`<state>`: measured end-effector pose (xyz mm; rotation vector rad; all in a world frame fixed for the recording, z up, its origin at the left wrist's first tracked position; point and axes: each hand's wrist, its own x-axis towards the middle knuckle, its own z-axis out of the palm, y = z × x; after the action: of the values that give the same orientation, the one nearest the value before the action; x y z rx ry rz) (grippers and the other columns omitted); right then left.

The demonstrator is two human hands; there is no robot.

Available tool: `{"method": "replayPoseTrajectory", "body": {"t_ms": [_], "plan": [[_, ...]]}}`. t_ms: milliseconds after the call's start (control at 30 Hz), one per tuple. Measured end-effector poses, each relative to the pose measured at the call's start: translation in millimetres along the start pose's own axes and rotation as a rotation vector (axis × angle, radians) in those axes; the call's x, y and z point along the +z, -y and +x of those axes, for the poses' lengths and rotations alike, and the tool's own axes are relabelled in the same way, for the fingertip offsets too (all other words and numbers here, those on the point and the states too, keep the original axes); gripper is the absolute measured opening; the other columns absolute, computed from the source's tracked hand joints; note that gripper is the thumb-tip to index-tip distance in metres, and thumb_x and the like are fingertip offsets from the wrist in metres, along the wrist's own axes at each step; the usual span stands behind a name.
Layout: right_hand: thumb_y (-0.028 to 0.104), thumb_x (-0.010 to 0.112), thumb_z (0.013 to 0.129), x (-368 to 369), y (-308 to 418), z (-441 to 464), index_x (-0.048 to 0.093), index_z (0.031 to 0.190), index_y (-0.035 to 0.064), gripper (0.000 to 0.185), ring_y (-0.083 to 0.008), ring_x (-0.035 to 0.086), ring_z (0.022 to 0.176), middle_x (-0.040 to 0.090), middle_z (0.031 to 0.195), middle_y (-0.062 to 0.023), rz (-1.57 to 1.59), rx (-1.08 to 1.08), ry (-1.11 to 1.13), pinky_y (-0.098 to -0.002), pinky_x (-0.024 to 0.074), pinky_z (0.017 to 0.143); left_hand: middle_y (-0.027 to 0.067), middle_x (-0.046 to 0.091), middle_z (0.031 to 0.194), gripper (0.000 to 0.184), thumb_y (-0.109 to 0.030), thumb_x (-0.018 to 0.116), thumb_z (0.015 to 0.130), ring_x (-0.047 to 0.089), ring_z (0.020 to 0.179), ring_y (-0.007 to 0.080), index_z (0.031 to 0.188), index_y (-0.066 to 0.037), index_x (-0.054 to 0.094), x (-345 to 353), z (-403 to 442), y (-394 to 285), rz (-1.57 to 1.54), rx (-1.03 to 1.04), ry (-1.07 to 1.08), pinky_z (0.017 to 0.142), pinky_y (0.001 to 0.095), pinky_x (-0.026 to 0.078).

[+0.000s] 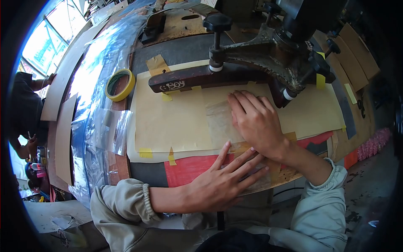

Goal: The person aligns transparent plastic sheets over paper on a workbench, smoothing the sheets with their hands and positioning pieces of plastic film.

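Across the work surface lies a large cream sheet, fixed at its edges with bits of yellow tape. A thin translucent film piece rests on its middle. My right hand presses flat over the right part of this film, fingers stretched forward and holding nothing. Nearer to me, my left hand is spread at the front edge, over brown tape and a clear film that its fingers partly cover. A red sheet shows beneath the cream one, beside my left hand. What lies under my palms is hidden.
A dark metal clamp frame with black knobs stands just beyond my hands. Left of the sheet are a yellow tape roll and clear plastic sheeting. Another person is at the far left. Cardboard panels stand right.
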<state>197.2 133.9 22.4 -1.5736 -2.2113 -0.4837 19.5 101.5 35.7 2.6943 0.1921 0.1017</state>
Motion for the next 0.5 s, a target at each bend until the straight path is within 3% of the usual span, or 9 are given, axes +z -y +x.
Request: {"method": "replayPoseTrajectory", "body": {"t_ms": [67,500], "plan": [[0.009,0.06,0.079,0.0,0.1,0.1,0.061,0.109,-0.0015,0.032,-0.0239,0.062,0.098,0.065,0.104,-0.0133,-0.007,-0.001,0.003,-0.0354,0.0472,0.081,0.0135,0.022,0.151,0.076,-0.037,0.064,0.083,0.018,0.142,0.0306,0.146,-0.016,0.027,-1.8,0.6,-0.3,0.004,-0.023,0.052,0.108,0.0662,0.01],[0.009,0.061,0.078,3.2,-1.0,-1.0,0.06,0.11,-0.0021,0.034,-0.0239,0.061,0.099,0.064,0.105,-0.0136,-0.027,-0.008,0.001,-0.0352,0.0473,0.081,0.0132,0.022,0.151,0.082,-0.037,0.067,0.079,0.019,0.142,0.0305,0.147,-0.016,0.026,2.1,1.1,-0.6,0.028,-0.024,0.013,0.108,0.0662,0.012]]}}
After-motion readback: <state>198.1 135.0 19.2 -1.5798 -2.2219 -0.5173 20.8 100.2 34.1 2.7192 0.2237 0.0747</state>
